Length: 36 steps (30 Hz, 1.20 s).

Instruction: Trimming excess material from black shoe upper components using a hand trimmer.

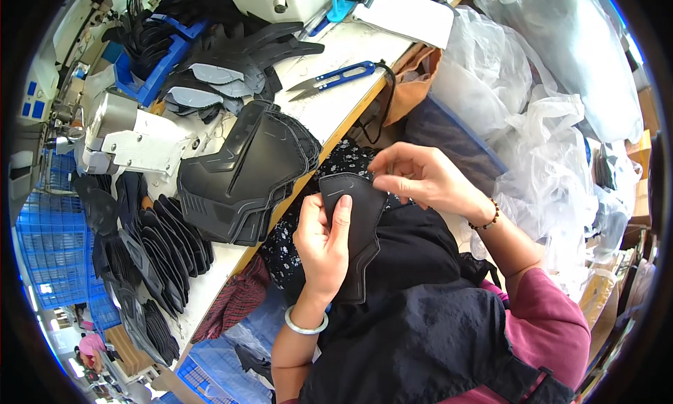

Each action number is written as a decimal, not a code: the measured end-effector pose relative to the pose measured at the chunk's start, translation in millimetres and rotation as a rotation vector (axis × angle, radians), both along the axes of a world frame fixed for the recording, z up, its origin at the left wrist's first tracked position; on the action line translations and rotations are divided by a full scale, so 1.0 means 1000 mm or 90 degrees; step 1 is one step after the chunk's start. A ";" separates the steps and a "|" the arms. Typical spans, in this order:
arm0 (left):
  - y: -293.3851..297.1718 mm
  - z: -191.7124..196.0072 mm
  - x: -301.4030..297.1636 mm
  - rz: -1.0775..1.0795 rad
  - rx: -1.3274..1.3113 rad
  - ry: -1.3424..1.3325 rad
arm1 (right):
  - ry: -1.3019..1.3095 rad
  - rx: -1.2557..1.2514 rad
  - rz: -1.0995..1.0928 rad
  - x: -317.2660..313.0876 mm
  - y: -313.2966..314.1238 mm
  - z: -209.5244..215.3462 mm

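Note:
My left hand (321,246) grips a black stitched panel (359,218) of smooth leather-like material above my lap, thumb on its face and fingers behind. Light stitch lines run along its edges. At the panel's upper right edge is my right hand (436,181), fingers curled and thumb and index finger pinched together. Anything between them is too small to make out. To the left, a stack of similar black panels (245,169) lies on the white table (315,120). Beyond the stack rests a pair of blue-handled thread snips (335,80), away from both hands.
A sewing machine arm (133,141) reaches over the table's left. Stacks of curved black pieces (172,246) and a blue bin (151,71) stand around it. An orange-brown bag (413,88) hangs at the table edge. Translucent plastic bags (540,151) fill the right side.

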<state>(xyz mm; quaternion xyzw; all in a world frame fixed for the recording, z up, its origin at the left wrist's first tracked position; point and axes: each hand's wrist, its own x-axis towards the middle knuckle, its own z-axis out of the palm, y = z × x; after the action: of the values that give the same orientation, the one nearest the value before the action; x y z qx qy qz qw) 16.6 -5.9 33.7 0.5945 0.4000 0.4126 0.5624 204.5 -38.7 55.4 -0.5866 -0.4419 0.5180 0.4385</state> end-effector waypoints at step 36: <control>-0.015 -0.013 0.002 0.231 0.479 0.284 | -0.099 0.163 -0.011 -0.041 -0.035 -0.021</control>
<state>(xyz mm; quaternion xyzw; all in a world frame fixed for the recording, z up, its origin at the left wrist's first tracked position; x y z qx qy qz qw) 18.6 -21.4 20.8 0.7515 0.4310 0.4831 0.1268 163.2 -73.6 34.1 -0.5681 -0.5320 0.4065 0.4785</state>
